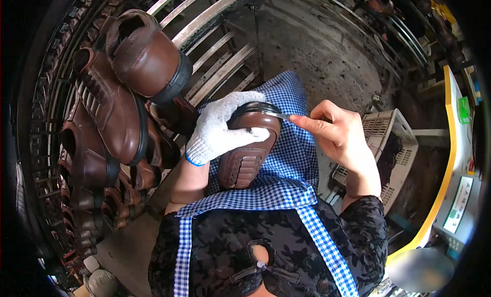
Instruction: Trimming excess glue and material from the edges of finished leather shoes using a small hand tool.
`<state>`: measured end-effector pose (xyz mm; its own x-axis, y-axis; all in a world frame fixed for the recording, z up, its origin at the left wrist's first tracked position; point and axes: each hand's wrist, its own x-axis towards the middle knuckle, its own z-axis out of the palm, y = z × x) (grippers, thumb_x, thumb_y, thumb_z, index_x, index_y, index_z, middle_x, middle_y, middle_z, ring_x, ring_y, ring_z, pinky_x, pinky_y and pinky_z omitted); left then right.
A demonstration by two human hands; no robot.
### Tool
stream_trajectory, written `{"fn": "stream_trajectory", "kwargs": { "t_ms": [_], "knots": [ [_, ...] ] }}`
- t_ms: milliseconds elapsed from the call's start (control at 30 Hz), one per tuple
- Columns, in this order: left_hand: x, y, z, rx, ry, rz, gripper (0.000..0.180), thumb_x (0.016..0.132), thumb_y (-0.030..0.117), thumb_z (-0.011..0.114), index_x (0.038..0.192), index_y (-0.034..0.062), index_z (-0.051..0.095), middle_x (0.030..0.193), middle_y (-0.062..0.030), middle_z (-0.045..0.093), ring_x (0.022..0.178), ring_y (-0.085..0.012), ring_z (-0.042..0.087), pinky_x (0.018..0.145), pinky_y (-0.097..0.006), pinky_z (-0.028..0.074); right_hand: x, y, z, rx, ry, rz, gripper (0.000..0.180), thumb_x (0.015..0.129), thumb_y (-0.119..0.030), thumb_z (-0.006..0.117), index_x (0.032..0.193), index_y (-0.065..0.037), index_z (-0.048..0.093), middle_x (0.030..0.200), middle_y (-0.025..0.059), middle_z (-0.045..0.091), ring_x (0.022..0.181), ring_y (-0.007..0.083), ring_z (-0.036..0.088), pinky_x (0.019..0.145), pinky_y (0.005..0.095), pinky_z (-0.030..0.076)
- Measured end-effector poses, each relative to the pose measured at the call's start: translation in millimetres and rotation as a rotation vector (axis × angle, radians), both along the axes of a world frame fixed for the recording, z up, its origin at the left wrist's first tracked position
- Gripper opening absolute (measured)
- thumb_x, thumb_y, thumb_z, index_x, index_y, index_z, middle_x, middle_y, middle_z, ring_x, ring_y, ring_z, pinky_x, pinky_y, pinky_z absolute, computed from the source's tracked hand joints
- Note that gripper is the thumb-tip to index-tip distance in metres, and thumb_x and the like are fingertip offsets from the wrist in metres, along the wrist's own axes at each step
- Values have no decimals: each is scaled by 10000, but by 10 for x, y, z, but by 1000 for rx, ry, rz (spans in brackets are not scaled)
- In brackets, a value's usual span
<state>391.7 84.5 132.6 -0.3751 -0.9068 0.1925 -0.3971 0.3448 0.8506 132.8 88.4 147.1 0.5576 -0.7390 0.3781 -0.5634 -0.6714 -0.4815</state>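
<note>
My left hand (pixel 217 127), in a white knit glove with a blue cuff edge, grips a brown leather shoe (pixel 249 155) over my lap. The shoe's black-soled toe points away from me, and its ridged upper faces up. My bare right hand (pixel 338 134) pinches a thin metal blade (pixel 277 115), its tip against the seam between sole and upper at the toe. The blade's handle end is hidden inside my fingers. Beneath the shoe lies my blue-and-white checked apron (pixel 291 148).
At left, many brown shoes (pixel 110 110) hang or stand on a slatted metal rack (pixel 215 51) close to my left arm. To the right stands a pale plastic crate (pixel 394 159) with dark items inside. A yellow-edged panel (pixel 450 143) curves along the far right.
</note>
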Motion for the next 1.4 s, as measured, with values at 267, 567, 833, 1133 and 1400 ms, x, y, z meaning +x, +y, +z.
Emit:
{"fn": "stream_trajectory", "kwargs": {
  "t_ms": [267,567,833,1133,1400],
  "knots": [
    [18,11,-7,-54,8,4,524,669,186,815,1124,47,598,1019,-125,654,933,-245,659,815,-337,529,21,-37,-188,222,-291,53,358,780,-47,680,1099,-209,696,735,28,530,587,143,554,507,292,459],
    [22,13,-26,-11,0,5,515,663,180,817,1111,42,602,991,-123,662,917,-246,664,808,-340,529,-56,11,-159,159,-148,44,362,779,-41,683,1098,-213,696,733,31,535,574,143,554,490,276,456],
    [17,-36,-47,-72,-47,-28,516,671,187,811,1118,47,596,1074,-124,637,976,-244,642,839,-340,515,142,-89,-321,10,-281,-105,370,786,-78,704,1144,-164,664,763,31,543,610,129,543,522,249,445],
    [-54,-421,-166,264,955,332,407,777,34,728,1153,42,572,1083,-41,620,1012,-106,566,904,-267,477,-55,334,-1992,1141,-769,6,716,804,-508,665,1300,-21,496,964,43,623,845,92,558,725,244,473],
    [91,-46,-158,-181,344,448,739,797,173,718,1392,-13,322,1335,-200,458,1220,-277,477,1036,-356,369,84,-193,-1807,1269,-1250,-359,599,897,-406,554,1355,-60,384,1071,118,594,896,193,561,720,331,485]
  ]
}}
